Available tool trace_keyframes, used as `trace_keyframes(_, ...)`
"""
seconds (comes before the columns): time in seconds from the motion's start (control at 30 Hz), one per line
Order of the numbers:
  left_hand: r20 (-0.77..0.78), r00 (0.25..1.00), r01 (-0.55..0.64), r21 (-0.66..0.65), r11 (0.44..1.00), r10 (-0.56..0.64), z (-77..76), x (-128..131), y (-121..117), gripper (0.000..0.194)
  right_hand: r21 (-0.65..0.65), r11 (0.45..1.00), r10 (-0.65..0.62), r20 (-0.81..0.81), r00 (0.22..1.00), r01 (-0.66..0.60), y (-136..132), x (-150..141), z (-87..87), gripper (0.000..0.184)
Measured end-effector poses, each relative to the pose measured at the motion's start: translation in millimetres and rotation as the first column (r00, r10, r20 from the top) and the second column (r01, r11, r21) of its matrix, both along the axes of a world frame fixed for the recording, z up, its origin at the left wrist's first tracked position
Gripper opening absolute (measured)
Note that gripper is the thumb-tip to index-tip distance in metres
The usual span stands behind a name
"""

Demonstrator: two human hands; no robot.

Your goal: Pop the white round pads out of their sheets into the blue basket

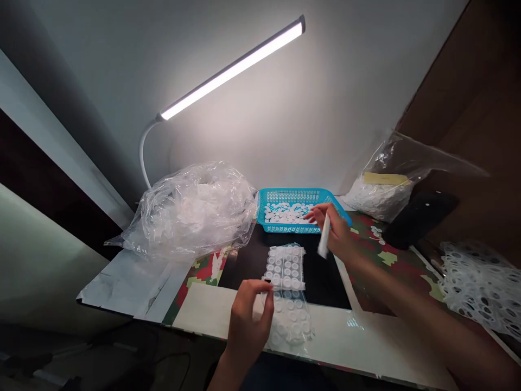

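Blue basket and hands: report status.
Right hand holding white strip, fingers over white discs in blue basket. Left hand at left edge of disc-filled plastic sheet. Clear plastic bag left of basket, away from both hands.

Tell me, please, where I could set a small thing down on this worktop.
Bare room shows on the black mat between the large plastic bag and the disc sheet, and on the pale front strip left of the left hand. It is crowded behind, around the blue basket, and at right, under the heap of rings.
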State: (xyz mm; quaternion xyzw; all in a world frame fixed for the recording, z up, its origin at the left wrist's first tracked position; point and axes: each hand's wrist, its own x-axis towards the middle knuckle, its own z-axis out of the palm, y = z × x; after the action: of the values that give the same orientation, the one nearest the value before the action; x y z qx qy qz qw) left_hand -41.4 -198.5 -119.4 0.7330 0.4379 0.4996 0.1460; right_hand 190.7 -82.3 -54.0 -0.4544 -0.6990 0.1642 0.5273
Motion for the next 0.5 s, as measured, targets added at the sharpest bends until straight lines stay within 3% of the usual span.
trace_keyframes(0.1,-0.236,0.969,0.084,0.032,0.996,-0.074,-3.9,0.3,-9.8,0.023,-0.092,0.97,0.233,0.058,0.971,-0.227,-29.0,-13.4,-10.0,0.033)
trace_keyframes(0.23,-0.478,0.868,0.122,-0.055,0.991,-0.134,-6.5,2.3,-16.5,0.043,-0.149,0.85,0.526,0.203,0.826,-0.505,-62.0,-26.0,-28.6,0.046)
trace_keyframes(0.27,-0.513,0.847,0.124,-0.066,0.99,-0.14,-6.9,2.6,-17.0,0.045,-0.158,0.831,0.556,0.212,0.804,-0.533,-66.6,-27.9,-33.4,0.05)
trace_keyframes(0.5,-0.6,0.792,0.102,-0.052,0.993,-0.113,-8.1,4.0,-19.3,0.042,-0.087,0.853,0.509,0.346,0.788,-0.514,-70.5,-33.1,-49.5,0.051)
